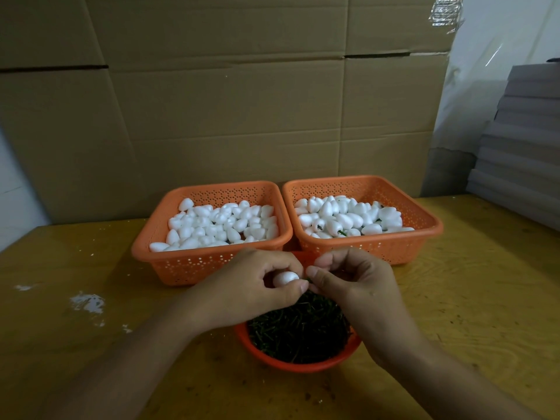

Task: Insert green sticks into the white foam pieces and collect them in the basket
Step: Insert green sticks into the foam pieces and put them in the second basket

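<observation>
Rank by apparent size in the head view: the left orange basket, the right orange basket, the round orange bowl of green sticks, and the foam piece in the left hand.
1. Left orange basket and right orange basket: look alike, not ranked.
2. Round orange bowl, partly hidden by the hands and nearer the camera, so its true size is unsure.
3. Foam piece in the left hand: smallest.

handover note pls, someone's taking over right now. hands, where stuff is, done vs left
Left hand: holds one white foam piece over the bowl.
Right hand: pinches a green stick, its tip at the foam piece's end; depth of insertion can't be seen.
Round orange bowl, nearest: full of loose green sticks.
Left basket: plain foam pieces, no sticks visible.
Right basket: foam pieces, a few showing green sticks, so likely the finished pile.
Done: some pieces collected on the right.
Left: finish this one, drop it in the right basket, then work through the left basket.
</observation>
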A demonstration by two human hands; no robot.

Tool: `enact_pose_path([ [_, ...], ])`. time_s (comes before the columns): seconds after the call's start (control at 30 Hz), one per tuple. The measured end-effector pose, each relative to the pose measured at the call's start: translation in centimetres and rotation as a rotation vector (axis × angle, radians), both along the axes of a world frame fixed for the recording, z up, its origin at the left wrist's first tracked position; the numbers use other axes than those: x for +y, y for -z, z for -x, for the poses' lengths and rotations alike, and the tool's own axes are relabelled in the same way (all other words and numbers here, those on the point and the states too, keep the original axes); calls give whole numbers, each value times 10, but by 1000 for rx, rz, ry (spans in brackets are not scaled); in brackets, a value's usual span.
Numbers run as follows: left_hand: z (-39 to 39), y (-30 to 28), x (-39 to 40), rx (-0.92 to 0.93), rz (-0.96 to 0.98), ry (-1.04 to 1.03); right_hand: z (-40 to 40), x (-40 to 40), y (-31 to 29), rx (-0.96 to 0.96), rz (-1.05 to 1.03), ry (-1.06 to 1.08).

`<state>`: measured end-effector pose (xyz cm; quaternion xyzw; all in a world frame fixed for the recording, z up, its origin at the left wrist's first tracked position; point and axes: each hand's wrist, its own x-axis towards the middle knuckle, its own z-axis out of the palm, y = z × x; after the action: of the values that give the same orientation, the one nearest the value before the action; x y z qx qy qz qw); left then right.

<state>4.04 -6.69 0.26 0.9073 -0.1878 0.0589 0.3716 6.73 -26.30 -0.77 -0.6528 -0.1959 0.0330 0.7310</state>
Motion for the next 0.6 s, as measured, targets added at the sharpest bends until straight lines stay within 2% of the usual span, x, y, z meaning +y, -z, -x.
enact_pose_path([
  [0.3,-2,1,4,2,22,-21,-2,-2,-1,-77,52,-10],
  [0.6,0,0,1,70,135,-26,-6,-1,3,-134,85,31],
])
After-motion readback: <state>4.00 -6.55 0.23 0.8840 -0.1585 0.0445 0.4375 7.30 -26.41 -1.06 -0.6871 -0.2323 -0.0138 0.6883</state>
